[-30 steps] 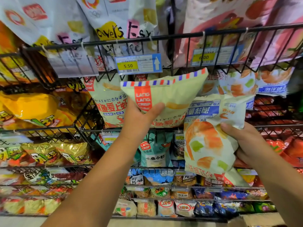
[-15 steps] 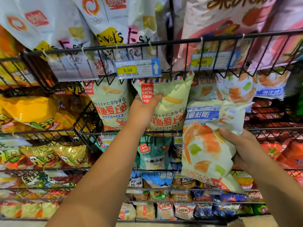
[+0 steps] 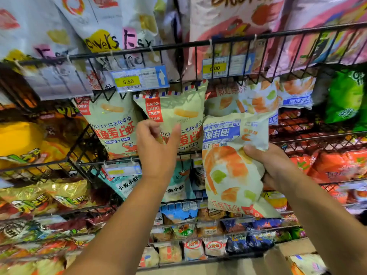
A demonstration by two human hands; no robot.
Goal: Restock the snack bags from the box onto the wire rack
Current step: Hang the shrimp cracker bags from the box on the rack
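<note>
- Directly below 5.50 price tag (image 3: 140, 80), in wire rack (image 3: 278, 33): two LANG LANG CRISP bags (image 3: 113, 124), upright, side by side.
- Keeps left hand (image 3: 156, 149) relaxed, gripping nothing, below tag.
- Grips one shrimp-print bag (image 3: 228, 171) in right hand (image 3: 274, 165), lower right of tag.

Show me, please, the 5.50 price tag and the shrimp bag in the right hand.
5.50 price tag (image 3: 128, 81): head view, yellow price field.
shrimp bag (image 3: 228, 171): head view, printed shrimp on its front.

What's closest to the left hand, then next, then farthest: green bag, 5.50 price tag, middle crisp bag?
1. The middle crisp bag, right behind the left hand.
2. The 5.50 price tag, higher up, slightly left.
3. The green bag, far off right.
</note>
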